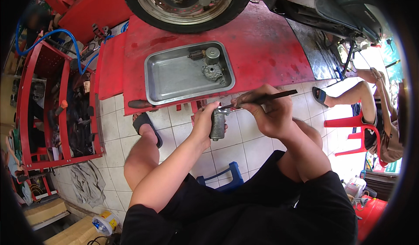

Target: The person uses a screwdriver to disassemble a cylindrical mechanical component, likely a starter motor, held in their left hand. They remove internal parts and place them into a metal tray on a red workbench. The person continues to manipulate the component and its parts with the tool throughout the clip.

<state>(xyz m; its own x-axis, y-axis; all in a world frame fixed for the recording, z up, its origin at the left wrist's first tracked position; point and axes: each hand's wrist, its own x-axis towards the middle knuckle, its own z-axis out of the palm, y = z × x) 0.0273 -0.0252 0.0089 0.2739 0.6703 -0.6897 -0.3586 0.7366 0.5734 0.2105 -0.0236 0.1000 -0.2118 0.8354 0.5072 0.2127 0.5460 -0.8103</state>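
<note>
The left hand (204,122) was closed around a small grey motor (218,123), holding it upright above the tiled floor (227,153), just in front of the red lift platform (262,44). The right hand (269,112) gripped a thin dark tool (262,99) like a pen, its tip touching the top of the motor. On the platform sat a metal tray (166,77) with a few small parts (212,66) in its far corner, and a wheel (185,3) stood beyond it. A red tool cart (56,109) stood to the left; another person's leg (349,92) showed at right. The likely trouble was a slip: the tool tip could skid off the motor's top toward the gripping fingers, or a loosened bit could drop onto the tiles, since nothing lay beneath the motor to catch it.
</note>
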